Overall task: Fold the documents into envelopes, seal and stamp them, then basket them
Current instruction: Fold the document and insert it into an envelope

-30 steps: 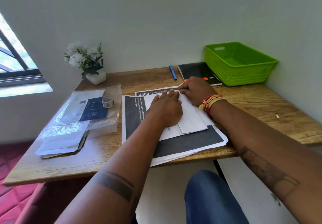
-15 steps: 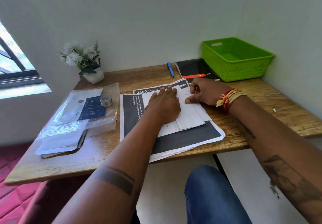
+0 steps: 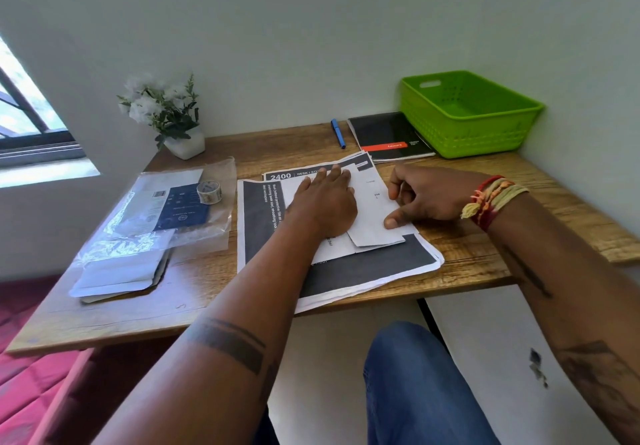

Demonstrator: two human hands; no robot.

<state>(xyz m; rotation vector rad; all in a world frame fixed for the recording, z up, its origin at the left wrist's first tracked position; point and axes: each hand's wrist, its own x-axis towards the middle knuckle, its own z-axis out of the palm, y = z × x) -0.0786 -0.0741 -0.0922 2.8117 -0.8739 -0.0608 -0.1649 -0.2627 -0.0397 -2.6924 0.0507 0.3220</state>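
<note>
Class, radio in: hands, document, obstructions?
Left hand flat on folded document. Right hand curled, creasing its edge. Basket unobstructed.

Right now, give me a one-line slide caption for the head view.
Left hand flattens a folded document while the right hand pinches its edge; green basket waits behind.

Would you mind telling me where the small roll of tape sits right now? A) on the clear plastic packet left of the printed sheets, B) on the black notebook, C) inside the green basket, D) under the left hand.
A: the roll of tape stands on the clear plastic packet, left of the printed sheets, while the green basket holds nothing visible.
</note>
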